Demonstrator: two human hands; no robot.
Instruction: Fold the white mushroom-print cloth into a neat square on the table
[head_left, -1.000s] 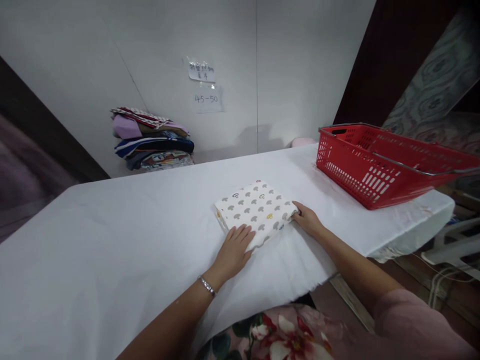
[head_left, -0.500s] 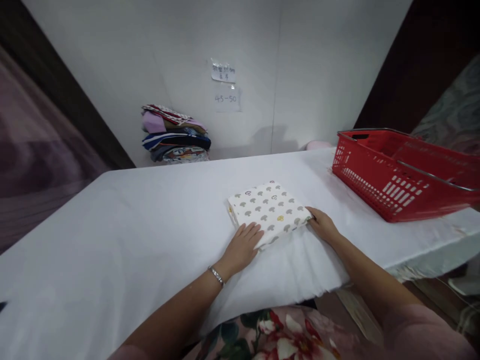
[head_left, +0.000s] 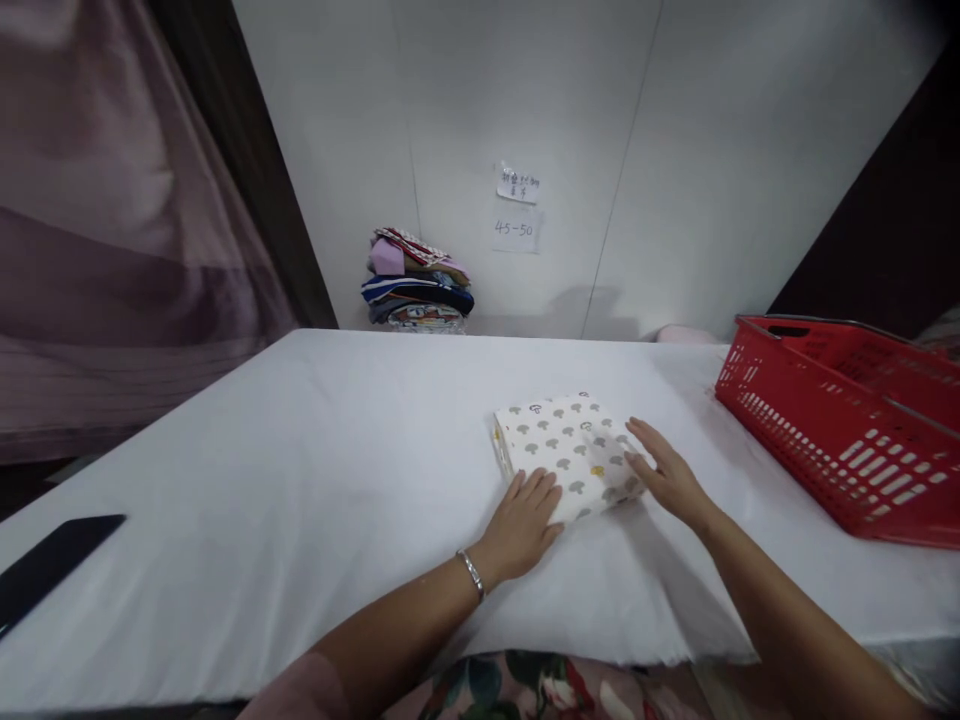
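A folded white cloth [head_left: 559, 445] printed with small grey shapes lies on the white-covered table [head_left: 337, 450]. My left hand [head_left: 525, 520] rests flat against the cloth's near edge, fingers stretched out, a silver bracelet on the wrist. My right hand [head_left: 664, 470] lies on the cloth's right side, fingers extended and flat. Neither hand grips anything.
A red plastic basket [head_left: 847, 430] stands on the table at the right. A stack of folded clothes [head_left: 416, 280] sits by the back wall under two paper notes [head_left: 516, 205]. A dark flat object [head_left: 49, 565] lies at the table's left edge. A purple curtain hangs at the left.
The view has swung left, bringing the curtain and the dark object into sight. My right hand has slid from the cloth's right corner onto its top. The left hand stays at the near edge.
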